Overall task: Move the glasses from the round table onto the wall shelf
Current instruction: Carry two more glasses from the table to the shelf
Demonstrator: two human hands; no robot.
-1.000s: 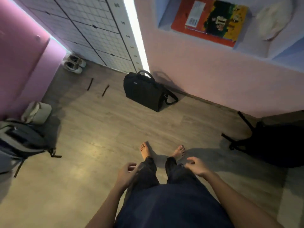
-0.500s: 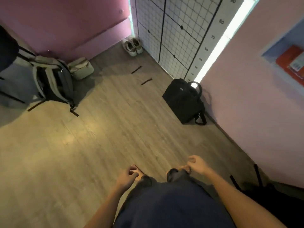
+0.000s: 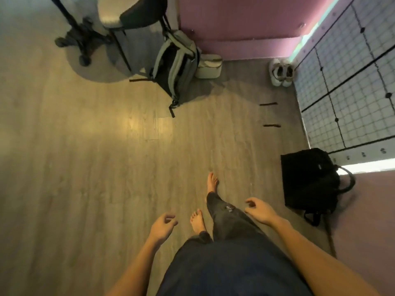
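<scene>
My left hand point(image 3: 162, 226) & right hand point(image 3: 259, 210) hang loose over the wood floor point(image 3: 85, 178), fingers half curled, both holding nothing. Glasses not in sight. Grey-green backpack point(image 3: 176, 67) far centre by a chair point(image 3: 132, 16), black bag point(image 3: 310, 180) on the right near the wall

Floor point(image 3: 85, 167) looks like matt wood-grain planks, the black bag point(image 3: 307, 180) by its right edge is matt cloth, backpack point(image 3: 177, 65) cloth too.

Both bare arms hang forward, left hand point(image 3: 162, 226) and right hand point(image 3: 259, 211) loosely curled, each grip empty.
</scene>
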